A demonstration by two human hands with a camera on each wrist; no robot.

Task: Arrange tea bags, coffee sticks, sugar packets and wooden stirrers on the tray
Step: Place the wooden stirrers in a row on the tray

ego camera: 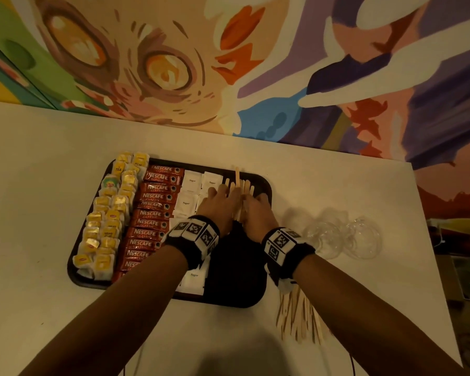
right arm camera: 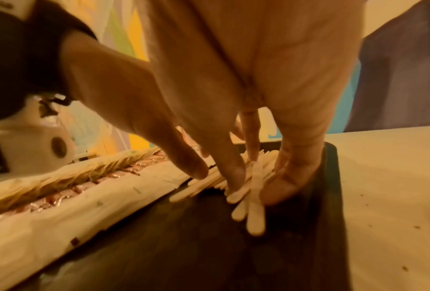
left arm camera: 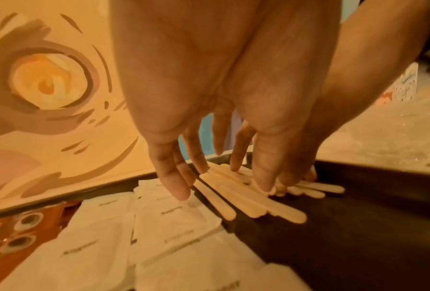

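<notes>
Pale tabletop (ego camera: 52, 164), mural behind. Left hand (ego camera: 221, 203) and right hand (ego camera: 257, 210), fingers straight, squeezing stirrers (ego camera: 238, 185) between them, likely squaring the row on the tray (ego camera: 263, 185).

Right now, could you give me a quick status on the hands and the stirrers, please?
Left hand and right hand open, fingers straight, pressing stirrers on tray together. More loose stirrers wait on table. Nothing in the way.

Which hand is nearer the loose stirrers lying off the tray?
Right. The right hand is on the tray, on the side toward the loose stirrers; the left hand sits farther left.
</notes>
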